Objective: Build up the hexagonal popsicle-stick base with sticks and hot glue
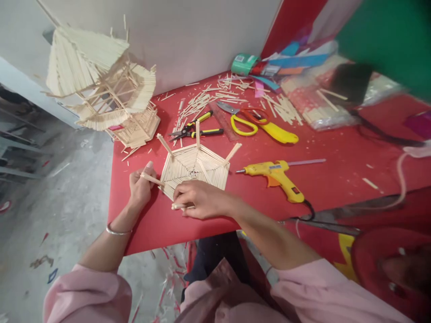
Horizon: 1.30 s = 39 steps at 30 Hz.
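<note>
A many-sided panel of thin wooden sticks [178, 172] lies on the red table, with several short stick posts [198, 134] rising from its corners. My left hand [140, 187] is closed at the panel's left corner, its thumb and fingers gripping a wooden stick post [153, 179]. Across the panel's near edge reaches my right hand [198, 197], its fingers pinched around another wooden stick post [178, 206]. The palm of that hand hides part of the panel. A yellow glue gun [274, 172] with a glue stick in its back lies to the right of the panel.
At the back left stands a tiered stick pavilion [134, 89]. Beyond the panel lie pliers [202, 133], yellow-handled scissors [244, 125], a yellow cutter [281, 133] and loose sticks [202, 101]. Stick packets [313, 105] and a green can [244, 64] are farther right.
</note>
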Motion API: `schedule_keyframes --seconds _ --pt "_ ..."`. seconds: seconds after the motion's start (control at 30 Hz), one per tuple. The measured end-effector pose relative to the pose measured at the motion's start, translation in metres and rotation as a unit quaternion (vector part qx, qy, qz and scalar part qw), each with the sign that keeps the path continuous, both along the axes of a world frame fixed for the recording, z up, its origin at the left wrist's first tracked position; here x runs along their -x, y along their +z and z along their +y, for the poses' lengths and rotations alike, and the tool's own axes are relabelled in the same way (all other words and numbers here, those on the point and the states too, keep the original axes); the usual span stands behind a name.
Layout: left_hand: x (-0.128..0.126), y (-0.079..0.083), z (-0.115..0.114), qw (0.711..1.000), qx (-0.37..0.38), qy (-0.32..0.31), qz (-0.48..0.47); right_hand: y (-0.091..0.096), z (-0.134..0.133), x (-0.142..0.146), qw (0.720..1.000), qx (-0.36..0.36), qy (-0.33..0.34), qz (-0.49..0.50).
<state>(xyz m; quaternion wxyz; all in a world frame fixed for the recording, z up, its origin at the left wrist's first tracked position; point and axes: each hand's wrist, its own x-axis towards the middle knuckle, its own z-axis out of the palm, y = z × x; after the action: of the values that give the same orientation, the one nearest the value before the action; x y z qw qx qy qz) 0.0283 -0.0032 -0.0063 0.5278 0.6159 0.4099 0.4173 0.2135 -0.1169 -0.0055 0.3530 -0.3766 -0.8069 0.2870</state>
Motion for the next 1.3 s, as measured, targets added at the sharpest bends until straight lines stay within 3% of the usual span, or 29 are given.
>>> schedule_keyframes --seconds 0.87,1.03,1.3 --pt "-0.004 0.001 0.001 1.000 0.016 0.003 -0.016 0.002 0.000 -0.001 0.999 0.019 0.002 -0.030" --pt "-0.009 0.007 -0.006 0.998 0.056 0.034 -0.026 0.005 -0.003 0.000 0.999 0.022 0.018 -0.023" --pt "-0.010 0.009 -0.006 0.995 0.093 0.000 -0.043 0.010 -0.005 -0.001 0.999 0.043 0.020 -0.015"
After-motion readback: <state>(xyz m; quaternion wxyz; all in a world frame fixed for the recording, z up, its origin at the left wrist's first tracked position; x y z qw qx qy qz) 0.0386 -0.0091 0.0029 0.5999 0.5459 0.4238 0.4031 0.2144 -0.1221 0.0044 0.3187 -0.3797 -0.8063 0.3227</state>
